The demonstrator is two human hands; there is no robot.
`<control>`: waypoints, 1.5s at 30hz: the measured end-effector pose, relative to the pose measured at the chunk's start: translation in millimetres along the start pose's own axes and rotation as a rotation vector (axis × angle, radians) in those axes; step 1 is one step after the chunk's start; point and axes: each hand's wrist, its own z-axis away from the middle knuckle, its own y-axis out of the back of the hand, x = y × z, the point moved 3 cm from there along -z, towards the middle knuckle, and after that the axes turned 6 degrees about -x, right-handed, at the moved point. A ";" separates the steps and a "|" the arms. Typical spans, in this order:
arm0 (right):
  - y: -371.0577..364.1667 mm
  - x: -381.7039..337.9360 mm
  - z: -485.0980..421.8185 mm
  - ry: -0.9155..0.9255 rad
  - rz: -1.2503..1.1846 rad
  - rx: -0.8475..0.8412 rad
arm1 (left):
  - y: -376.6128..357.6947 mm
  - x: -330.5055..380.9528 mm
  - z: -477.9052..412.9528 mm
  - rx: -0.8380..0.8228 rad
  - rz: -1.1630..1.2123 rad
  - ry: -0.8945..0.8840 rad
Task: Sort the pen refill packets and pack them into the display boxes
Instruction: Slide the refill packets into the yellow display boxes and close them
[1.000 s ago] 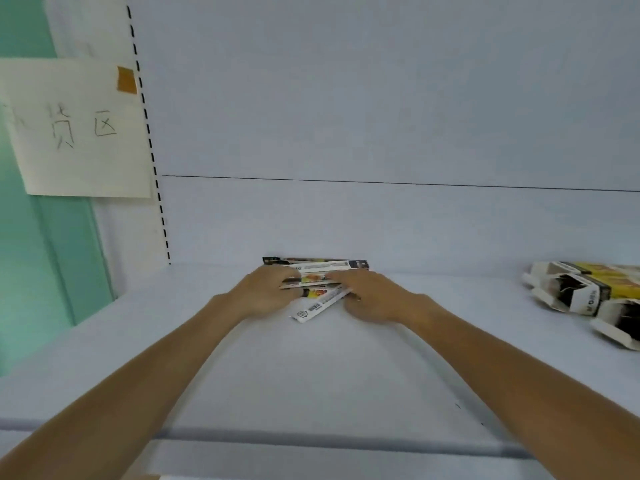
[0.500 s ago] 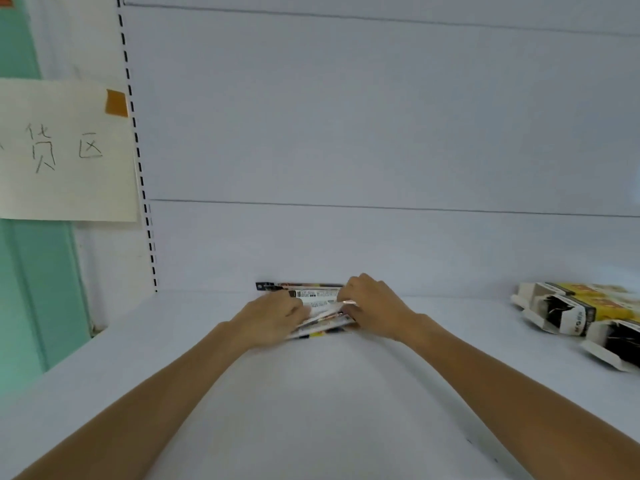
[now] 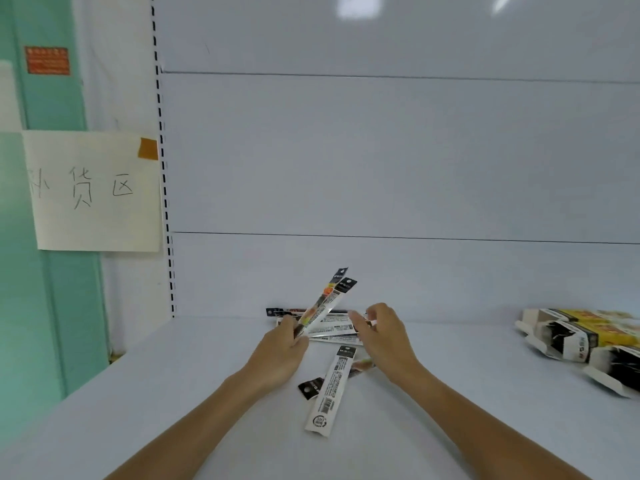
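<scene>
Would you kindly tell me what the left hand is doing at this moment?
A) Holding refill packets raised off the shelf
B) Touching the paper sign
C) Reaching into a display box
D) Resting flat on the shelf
A: the left hand grips the lower ends of two refill packets, which slant up above the shelf, far from the display boxes.

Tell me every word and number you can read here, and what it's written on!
"货区": handwritten on the paper sign; a fainter character stands before it.
"360°", probably: round mark on the packet lying on the shelf; its small print is too small.
Blurred: the red sticker.
Blurred: the packets in the left hand.
Blurred: the display boxes.
</scene>
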 end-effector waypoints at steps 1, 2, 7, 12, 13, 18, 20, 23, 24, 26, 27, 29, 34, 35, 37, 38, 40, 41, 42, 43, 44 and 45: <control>-7.4 -5.8 4.8 -0.040 -0.155 -0.091 | -2.5 3.3 2.6 -0.001 -0.046 -0.016; -15.7 -12.8 8.4 -0.041 -0.219 -0.177 | -6.5 7.1 4.3 -0.015 -0.097 -0.040; -24.9 -25.8 2.7 0.029 -0.178 -0.248 | -10.9 15.1 9.8 -0.020 -0.141 -0.055; -30.0 -47.9 19.3 0.138 -0.317 -0.579 | 12.0 6.6 0.3 -0.158 0.737 0.150; -35.2 -51.4 22.7 0.163 -0.223 -0.595 | 13.6 8.0 0.7 -0.140 0.790 0.122; -25.8 -48.7 20.5 0.113 0.567 -0.353 | 22.9 -7.5 3.9 0.148 0.904 0.196; -17.4 -38.2 22.4 -0.077 0.920 -0.382 | 26.3 -16.2 4.9 0.172 0.921 0.230; -19.3 -37.5 30.4 -0.242 0.976 -0.538 | 23.8 -19.5 3.3 0.153 0.914 0.262; -20.5 -42.9 29.5 -0.213 0.966 -0.562 | 21.5 -18.3 2.3 0.128 0.927 0.269; -24.5 -51.2 26.7 -0.152 0.886 -0.547 | 18.7 -15.0 2.7 0.073 0.953 0.281; -25.6 -49.7 22.5 -0.132 0.783 -0.513 | 18.3 -13.6 3.7 0.052 0.959 0.287; -26.1 -48.5 15.8 -0.053 0.490 -0.398 | 18.5 -13.5 4.0 0.027 0.970 0.281; -33.8 -66.0 18.1 0.246 -0.033 -0.092 | 15.3 -12.0 6.0 -0.028 1.074 0.210; -36.9 -67.3 18.5 0.230 -0.116 -0.064 | 12.8 -8.4 9.1 -0.053 1.169 0.197; -42.4 -66.6 17.0 0.214 -0.130 -0.004 | 8.1 -1.7 13.8 -0.103 1.338 0.192; -46.9 -64.6 15.8 0.221 -0.097 0.005 | 6.1 0.9 14.8 -0.123 1.375 0.200; -54.8 -64.4 17.5 0.247 -0.061 -0.022 | 4.8 3.5 16.6 -0.107 1.377 0.246; -57.9 -64.2 18.5 0.260 -0.045 -0.036 | 5.8 2.6 17.4 -0.074 1.382 0.274; -59.4 -63.0 18.7 0.271 -0.046 -0.042 | 7.7 1.0 17.6 -0.037 1.396 0.297; -58.8 -62.3 19.1 0.275 -0.061 -0.030 | 9.5 -0.7 17.5 -0.015 1.403 0.300; -56.9 -61.9 19.8 0.264 -0.085 -0.011 | 11.3 -2.0 17.8 -0.006 1.409 0.293; -55.1 -61.6 20.1 0.248 -0.105 0.000 | 12.5 -1.4 19.0 -0.008 1.411 0.277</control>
